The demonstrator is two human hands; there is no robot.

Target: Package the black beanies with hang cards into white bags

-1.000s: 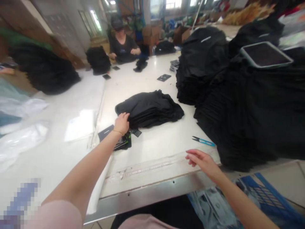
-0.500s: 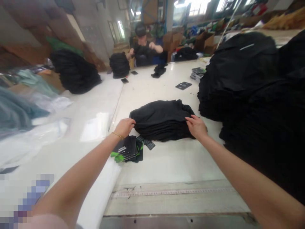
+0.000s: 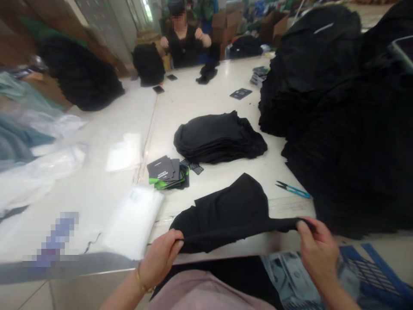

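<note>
My left hand [image 3: 161, 257] pinches the left corner of a black garment [image 3: 230, 211] at the near edge of the white table [image 3: 222, 99]. My right hand [image 3: 314, 249] grips its right corner, so the cloth is stretched between both hands and lies flat over the table edge. Behind it sits a low stack of folded black garments [image 3: 219, 137]. A pile of black-and-green hang tags [image 3: 166, 172] lies to the left of that stack.
Blue-handled thread snips [image 3: 293, 188] lie to the right. Tall heaps of black garments [image 3: 348, 107] fill the right side. Clear plastic bags [image 3: 132, 219] lie at the left. A person [image 3: 183, 36] works at the far end. A blue crate [image 3: 364, 267] is below right.
Both hands left the folded stack and came back to the near table edge, bringing one black garment now held stretched between them. The view tilted downward.
</note>
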